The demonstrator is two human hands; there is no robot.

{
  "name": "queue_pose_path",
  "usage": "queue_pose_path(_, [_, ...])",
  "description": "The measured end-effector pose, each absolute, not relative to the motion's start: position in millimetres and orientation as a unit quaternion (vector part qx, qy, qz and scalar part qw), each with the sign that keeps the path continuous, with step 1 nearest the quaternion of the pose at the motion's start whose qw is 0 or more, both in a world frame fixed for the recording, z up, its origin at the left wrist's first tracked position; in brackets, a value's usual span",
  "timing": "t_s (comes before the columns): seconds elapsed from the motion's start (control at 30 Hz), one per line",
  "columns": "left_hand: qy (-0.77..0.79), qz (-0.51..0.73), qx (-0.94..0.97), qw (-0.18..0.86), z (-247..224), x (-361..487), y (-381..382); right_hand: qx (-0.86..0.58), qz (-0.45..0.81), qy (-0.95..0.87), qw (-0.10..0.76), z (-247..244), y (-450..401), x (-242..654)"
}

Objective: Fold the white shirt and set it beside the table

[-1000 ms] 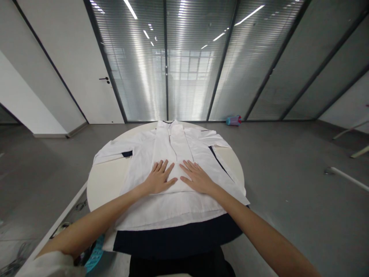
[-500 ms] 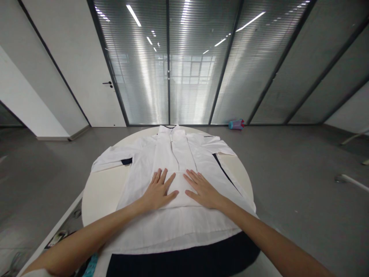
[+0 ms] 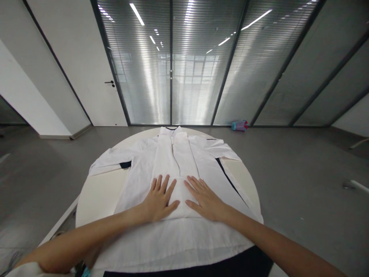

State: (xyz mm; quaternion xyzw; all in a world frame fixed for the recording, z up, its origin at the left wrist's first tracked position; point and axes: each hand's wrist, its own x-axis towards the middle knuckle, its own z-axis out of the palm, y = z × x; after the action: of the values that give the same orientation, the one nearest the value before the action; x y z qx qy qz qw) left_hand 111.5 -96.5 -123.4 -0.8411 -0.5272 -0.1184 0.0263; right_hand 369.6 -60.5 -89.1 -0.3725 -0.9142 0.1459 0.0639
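Note:
A white garment with dark side panels lies spread out on a round, pale table, its collar at the far edge and its hem near me. My left hand rests palm down on the middle of the garment, fingers spread. Beside it, my right hand also lies flat on the cloth with its fingers stretched out. A narrow gap separates the two hands. Neither hand grips the fabric.
Dark material shows below the hem at the near edge. A blue and pink container lies on the floor by the glass partition. A white door stands at the left, and pale metal legs at the right.
The view has shifted slightly, so the table's near side and both hands appear a little lower. Both hands remain flat on the garment.

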Motion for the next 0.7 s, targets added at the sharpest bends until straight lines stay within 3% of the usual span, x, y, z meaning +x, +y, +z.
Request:
queue_pose_path(0.13, [-0.503, -0.121, -0.855, 0.007, -97, 107, -59, -0.371, 0.159, -0.912, 0.075, -89, -61, 370])
queue_pose_path(0.3, [-0.518, -0.203, -0.83, 0.037, -68, 95, 75, -0.377, 0.164, -0.907, 0.098, -91, -63, 371])
queue_pose_path(0.47, [-0.572, -0.2, -0.791, 0.076, -81, 94, 184, -0.378, 0.183, -0.902, 0.101, -90, -62, 372])
queue_pose_path(0.7, [-0.572, -0.183, -0.786, 0.145, -107, 97, 218, -0.372, 0.211, -0.898, 0.103, -87, -60, 375])
